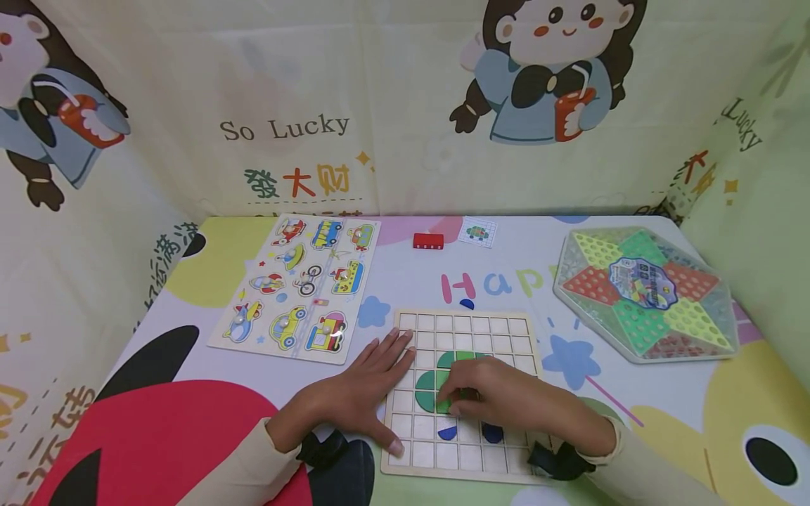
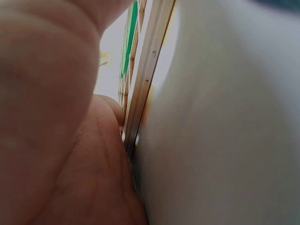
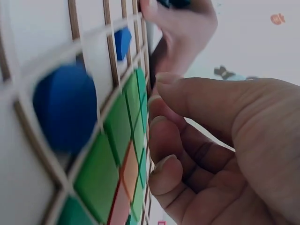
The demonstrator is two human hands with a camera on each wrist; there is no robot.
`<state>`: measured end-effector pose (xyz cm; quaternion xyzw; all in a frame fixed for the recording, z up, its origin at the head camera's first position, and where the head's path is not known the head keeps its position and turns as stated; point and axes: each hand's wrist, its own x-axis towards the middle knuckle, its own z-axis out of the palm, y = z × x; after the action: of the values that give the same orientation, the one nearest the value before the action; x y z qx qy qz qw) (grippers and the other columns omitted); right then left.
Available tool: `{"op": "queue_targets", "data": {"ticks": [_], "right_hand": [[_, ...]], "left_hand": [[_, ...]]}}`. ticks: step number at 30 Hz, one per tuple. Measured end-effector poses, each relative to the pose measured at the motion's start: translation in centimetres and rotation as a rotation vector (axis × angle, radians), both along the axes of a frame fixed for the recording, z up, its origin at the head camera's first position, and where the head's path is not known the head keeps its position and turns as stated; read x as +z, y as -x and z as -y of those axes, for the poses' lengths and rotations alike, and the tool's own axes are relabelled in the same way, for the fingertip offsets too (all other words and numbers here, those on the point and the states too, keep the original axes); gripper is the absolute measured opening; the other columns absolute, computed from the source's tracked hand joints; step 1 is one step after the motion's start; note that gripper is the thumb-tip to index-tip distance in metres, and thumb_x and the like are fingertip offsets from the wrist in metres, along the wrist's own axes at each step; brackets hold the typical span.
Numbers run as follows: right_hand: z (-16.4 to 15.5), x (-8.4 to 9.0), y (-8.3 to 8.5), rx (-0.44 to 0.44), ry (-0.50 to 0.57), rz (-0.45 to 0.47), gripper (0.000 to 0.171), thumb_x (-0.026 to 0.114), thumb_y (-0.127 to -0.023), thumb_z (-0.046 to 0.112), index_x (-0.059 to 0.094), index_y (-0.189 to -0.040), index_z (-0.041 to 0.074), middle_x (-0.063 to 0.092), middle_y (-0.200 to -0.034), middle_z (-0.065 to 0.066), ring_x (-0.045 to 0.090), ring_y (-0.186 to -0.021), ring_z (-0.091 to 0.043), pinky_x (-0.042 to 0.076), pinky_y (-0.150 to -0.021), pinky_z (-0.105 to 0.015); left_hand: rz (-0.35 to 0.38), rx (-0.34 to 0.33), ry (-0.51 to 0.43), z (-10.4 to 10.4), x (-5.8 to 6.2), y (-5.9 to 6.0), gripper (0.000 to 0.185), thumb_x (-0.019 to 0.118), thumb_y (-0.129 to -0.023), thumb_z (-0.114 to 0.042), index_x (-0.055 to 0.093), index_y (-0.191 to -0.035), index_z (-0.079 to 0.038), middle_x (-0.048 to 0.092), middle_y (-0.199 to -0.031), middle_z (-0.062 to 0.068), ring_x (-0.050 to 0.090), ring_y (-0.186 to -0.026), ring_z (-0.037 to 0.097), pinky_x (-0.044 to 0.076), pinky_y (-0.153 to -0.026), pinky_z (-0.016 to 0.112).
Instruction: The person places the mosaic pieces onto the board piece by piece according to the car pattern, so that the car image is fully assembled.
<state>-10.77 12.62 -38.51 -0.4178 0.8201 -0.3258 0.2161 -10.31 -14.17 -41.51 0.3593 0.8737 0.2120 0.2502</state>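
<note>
While the left hand (image 1: 370,383) lay flat with straight fingers on the left edge of the wooden grid board (image 1: 506,329), holding it steady, the right hand (image 1: 500,397) bent its fingers over the green pieces (image 1: 436,386) in the middle cells. Whether it pinched one piece, I could not tell. It seemed the step of seating a green piece; the next move would probably need a gentle press into the cell.

Flat wooden grid board (image 1: 500,327), green tiles (image 1: 436,383) mid-grid, seemingly two blue pieces (image 1: 447,433) below.
</note>
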Motion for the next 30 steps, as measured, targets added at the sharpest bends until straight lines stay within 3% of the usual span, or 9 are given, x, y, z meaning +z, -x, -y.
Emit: {"op": "queue_targets", "data": {"ticks": [9,16,21,30], "right_hand": [[-1.6,-0.9,3.1,-0.154,0.082,-0.031,0.014,0.072,-0.090,0.012,0.074,-0.103,0.016,0.067,-0.096,0.011,0.059,-0.086,-0.007,0.053,-0.076,-0.026],[-2.3,-1.2,5.4,-0.312,0.111,-0.119,0.012,0.072,-0.089,0.007,0.074,-0.100,0.012,0.064,-0.087,0.010,0.054,-0.073,-0.012,0.049,-0.064,-0.025],[-2.6,-1.5,6.9,-0.416,0.103,-0.162,0.010,0.072,-0.089,0.008,0.074,-0.098,0.011,0.062,-0.083,0.008,0.054,-0.073,-0.013,0.050,-0.065,-0.027],[-2.3,-1.1,9.4,-0.521,0.097,-0.128,0.013,0.070,-0.090,0.009,0.073,-0.101,0.004,0.067,-0.092,-0.001,0.057,-0.080,-0.019,0.051,-0.072,-0.034]], "left_hand": [[0.008,0.000,-0.005,0.0,0.0,0.1,0.124,0.073,-0.069,-0.068,0.007,-0.157,-0.013,-0.013,-0.162,0.000,-0.023,-0.144,0.016,-0.010,-0.115,0.044],[0.006,0.005,-0.001,0.0,0.0,0.0,0.125,0.073,-0.068,-0.069,0.007,-0.158,-0.014,-0.013,-0.162,-0.001,-0.023,-0.144,0.016,-0.009,-0.115,0.045],[0.014,0.003,-0.016,-0.1,0.0,0.0,0.124,0.074,-0.068,-0.068,0.008,-0.158,-0.013,-0.012,-0.162,0.000,-0.022,-0.144,0.016,-0.009,-0.115,0.046],[0.009,0.003,-0.022,0.1,-0.3,0.0,0.123,0.074,-0.068,-0.068,0.010,-0.157,-0.012,-0.010,-0.163,0.000,-0.021,-0.144,0.017,-0.006,-0.115,0.048]]}}
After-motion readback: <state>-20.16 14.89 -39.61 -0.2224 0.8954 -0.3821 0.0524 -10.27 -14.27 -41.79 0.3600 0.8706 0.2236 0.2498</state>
